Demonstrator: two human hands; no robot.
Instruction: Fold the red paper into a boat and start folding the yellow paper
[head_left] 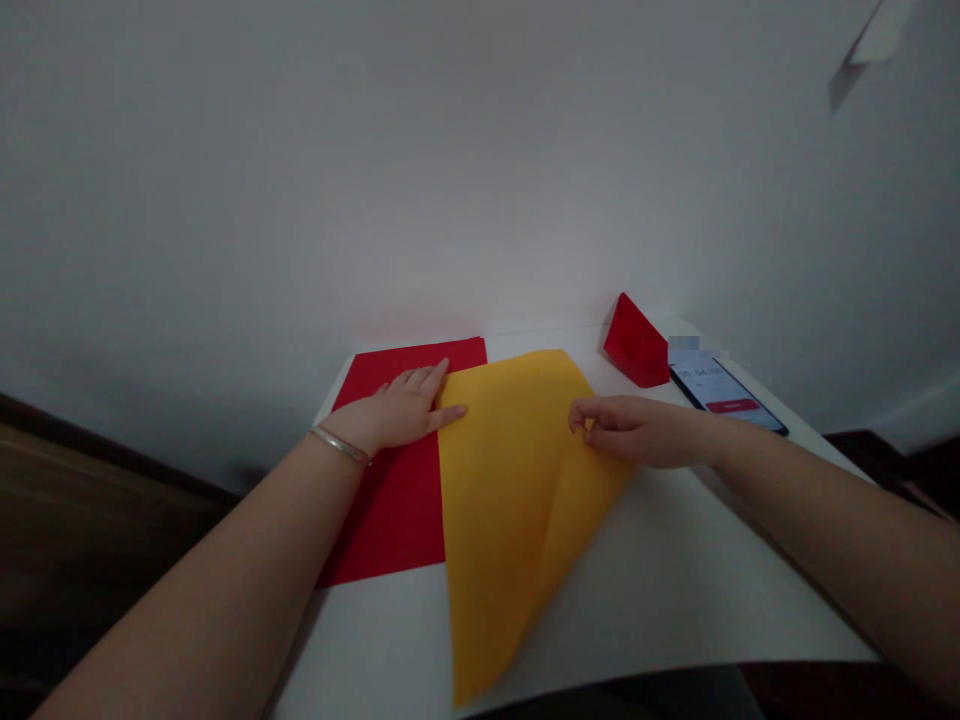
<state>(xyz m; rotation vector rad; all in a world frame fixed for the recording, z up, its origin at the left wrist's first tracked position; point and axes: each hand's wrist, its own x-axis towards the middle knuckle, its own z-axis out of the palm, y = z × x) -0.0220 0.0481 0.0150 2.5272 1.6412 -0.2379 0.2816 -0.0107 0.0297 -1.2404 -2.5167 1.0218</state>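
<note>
Phone [726, 390]: lying face up towards the far right of the table [675, 570]; showing a row of dark digits, too blurred for sure reading; displaying a red button with unreadable pale marks; disappearing at one end under grey pixel blocks.
Table: standing white and smooth against the wall [450, 160]; ending in a straight near edge.
Wall: rising plain and pale grey; bearing a small white piece [885, 32] at upper right.
Wood panel [90, 510]: showing brown at lower left, fading into dark.
Yellow paper [502, 480]: lying mid-table, overlapping the red paper [390, 525]; reaching down to the near edge; bending along the lower right side.
Red paper: lying flat on the left, passing partly under the left hand [401, 410].
Folded red paper [637, 345]: sitting just beside the phone, by the wall.
Left hand: lying flat on the red paper; holding fingers close together, spreading the thumb onto the yellow paper; wearing a bracelet [341, 444] at the wrist.
Right hand [637, 430]: curling fingers and thumb at the yellow paper's right side; hiding part of that edge; leaving any pinch impossible to tell.
</note>
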